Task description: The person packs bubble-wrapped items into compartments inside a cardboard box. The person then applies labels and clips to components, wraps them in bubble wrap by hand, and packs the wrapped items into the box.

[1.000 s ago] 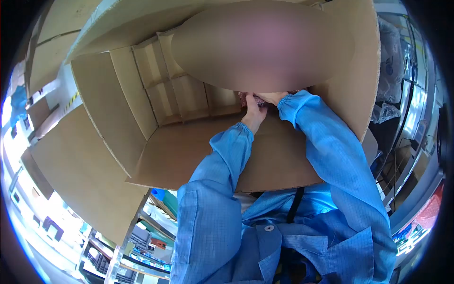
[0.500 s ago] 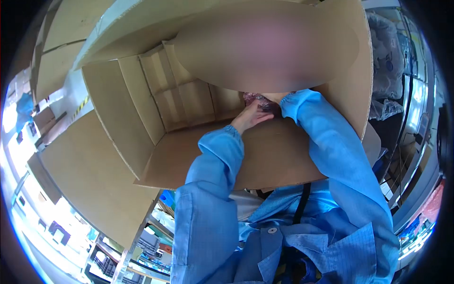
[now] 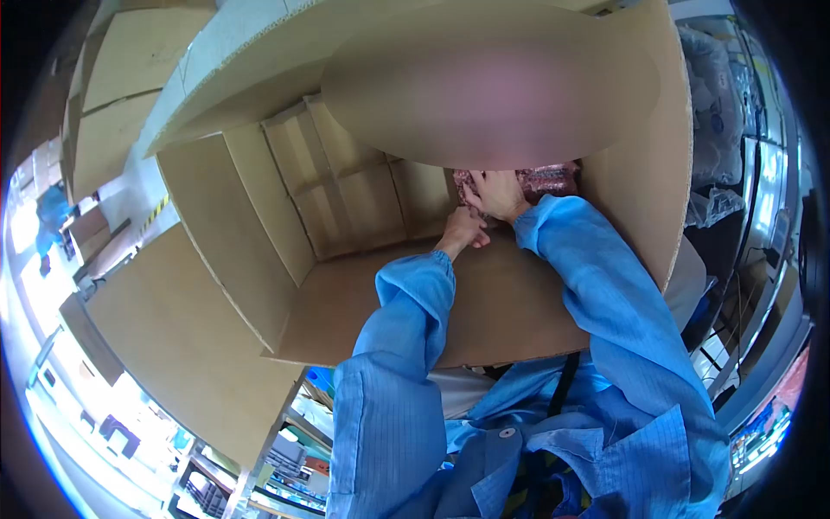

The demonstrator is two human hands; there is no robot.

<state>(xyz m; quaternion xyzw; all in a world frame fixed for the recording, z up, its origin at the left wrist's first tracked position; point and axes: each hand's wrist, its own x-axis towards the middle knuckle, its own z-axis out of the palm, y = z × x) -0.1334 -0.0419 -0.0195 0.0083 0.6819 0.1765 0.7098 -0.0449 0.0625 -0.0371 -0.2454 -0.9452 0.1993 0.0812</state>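
Note:
Both hands reach into a large open cardboard box. My left hand has its fingers curled beside the near edge of a pink, shiny wrapped bundle; what it grips, if anything, is too small to tell. Just above it, my right hand rests on the bundle with its fingers spread. The bundle lies in the right part of the box, beside cardboard dividers. A blurred oval hides the upper part of the box and some of the bundle.
Box flaps rise at the left. More cardboard lies beyond them. Clear plastic bags hang at the right, near metal racks. Shelves with assorted items stand at the lower left.
My right hand has come out from behind the blur onto the bundle, and more of the bundle shows. My left hand has moved slightly down. The view has shifted a little.

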